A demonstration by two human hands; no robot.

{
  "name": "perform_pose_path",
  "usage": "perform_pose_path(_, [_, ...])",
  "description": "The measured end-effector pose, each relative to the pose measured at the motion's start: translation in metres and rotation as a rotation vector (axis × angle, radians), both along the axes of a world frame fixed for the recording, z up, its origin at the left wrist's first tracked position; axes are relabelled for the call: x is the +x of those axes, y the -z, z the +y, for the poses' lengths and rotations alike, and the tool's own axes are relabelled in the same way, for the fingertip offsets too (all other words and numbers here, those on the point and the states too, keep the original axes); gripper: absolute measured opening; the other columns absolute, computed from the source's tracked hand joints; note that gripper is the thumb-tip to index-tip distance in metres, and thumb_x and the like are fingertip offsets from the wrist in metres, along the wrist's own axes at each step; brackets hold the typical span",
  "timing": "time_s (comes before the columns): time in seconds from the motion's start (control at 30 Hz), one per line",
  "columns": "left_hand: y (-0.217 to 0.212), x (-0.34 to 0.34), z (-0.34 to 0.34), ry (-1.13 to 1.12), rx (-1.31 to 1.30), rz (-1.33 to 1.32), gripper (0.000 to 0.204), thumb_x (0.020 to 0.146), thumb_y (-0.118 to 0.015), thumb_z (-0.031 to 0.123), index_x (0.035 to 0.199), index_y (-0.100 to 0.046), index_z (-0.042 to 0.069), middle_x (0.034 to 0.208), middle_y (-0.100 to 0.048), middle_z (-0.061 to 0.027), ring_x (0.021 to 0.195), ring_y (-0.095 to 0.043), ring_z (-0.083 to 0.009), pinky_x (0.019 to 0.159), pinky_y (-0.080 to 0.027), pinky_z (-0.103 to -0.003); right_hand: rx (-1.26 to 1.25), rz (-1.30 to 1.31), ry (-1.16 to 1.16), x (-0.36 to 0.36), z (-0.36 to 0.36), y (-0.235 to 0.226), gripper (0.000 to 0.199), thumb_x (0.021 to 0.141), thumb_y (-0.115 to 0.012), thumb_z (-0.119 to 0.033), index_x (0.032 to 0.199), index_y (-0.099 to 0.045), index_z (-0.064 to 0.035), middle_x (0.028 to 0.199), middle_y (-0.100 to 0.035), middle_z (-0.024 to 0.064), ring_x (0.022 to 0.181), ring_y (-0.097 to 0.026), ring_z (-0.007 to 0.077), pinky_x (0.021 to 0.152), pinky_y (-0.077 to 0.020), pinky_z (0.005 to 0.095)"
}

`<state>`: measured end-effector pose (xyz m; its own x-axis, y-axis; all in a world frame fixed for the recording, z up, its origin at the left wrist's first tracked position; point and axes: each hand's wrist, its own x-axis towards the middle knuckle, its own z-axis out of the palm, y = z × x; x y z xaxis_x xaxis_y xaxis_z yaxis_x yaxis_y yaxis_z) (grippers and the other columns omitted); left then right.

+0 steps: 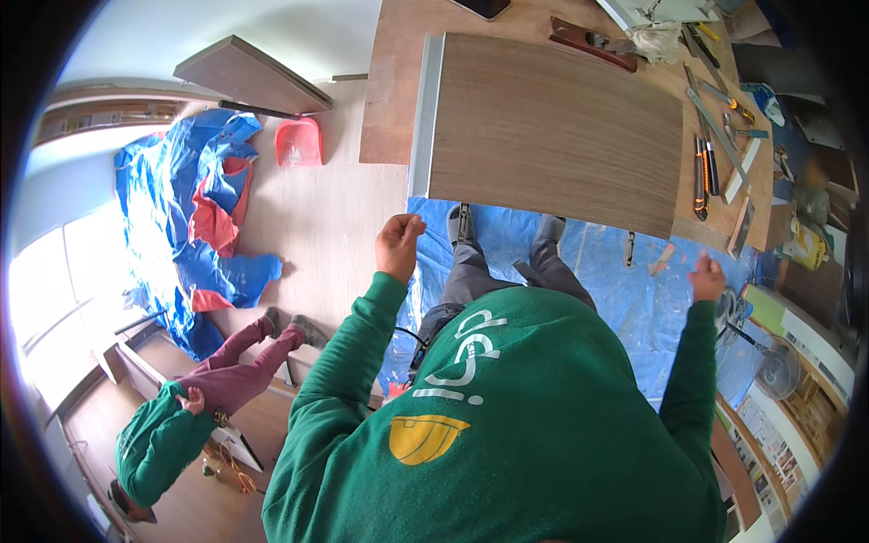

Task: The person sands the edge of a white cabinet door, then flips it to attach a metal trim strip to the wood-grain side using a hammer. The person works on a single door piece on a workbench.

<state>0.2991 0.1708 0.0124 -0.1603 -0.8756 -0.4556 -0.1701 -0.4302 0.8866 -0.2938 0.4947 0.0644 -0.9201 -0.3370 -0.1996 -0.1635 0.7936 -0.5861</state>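
Note:
A large brown wood-grain panel (552,127) with a pale left edge lies on the plywood workbench (389,100) in front of me. My left hand (398,242) hovers just below the panel's near left corner, fingers curled, holding nothing. Off the panel's near right corner, my right hand (707,276) is raised with its fingers apart and nothing in it. Neither hand touches the panel. My green sweatshirt fills the lower middle of the view, and my grey trousers and shoes stand on a blue tarp (625,281).
Tools line the bench's right side: orange utility knives (701,172), a metal ruler (720,136), a wooden hand plane (593,41). A red dustpan (299,143) and a crumpled blue sheet (195,217) lie on the floor at left. Another person (181,416) crouches at lower left.

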Motion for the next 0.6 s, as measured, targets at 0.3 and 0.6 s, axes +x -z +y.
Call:
perform_pose_path(0.3, [0.036, -0.074, -0.013, -0.154, 0.099, -0.051, 0.032, 0.103, -0.058, 0.032, 0.122, -0.066, 0.007, 0.113, -0.073, -0.0061, 0.099, -0.073, -0.0188, 0.082, -0.047, -0.032, -0.306, -0.004, -0.459, -0.203, -0.107, -0.017, 0.032, 0.104, -0.066, -0.031, 0.117, -0.069, -0.0018, 0.102, -0.069, 0.0001, 0.091, -0.063, 0.0098, 0.081, -0.0516, 0.0263])
perform_pose_path(0.6, [0.04, -0.084, -0.012, -0.549, 0.166, 0.059, 0.046, 0.109, -0.049, 0.044, 0.13, -0.062, 0.004, 0.11, -0.073, -0.0085, 0.096, -0.068, -0.0187, 0.077, -0.044, -0.031, 0.09, 0.654, -0.863, -0.302, -0.242, -0.025, 0.035, 0.099, -0.064, -0.022, 0.13, -0.067, -0.006, 0.127, -0.068, 0.0142, 0.115, -0.064, 0.0325, 0.099, -0.0511, 0.042])
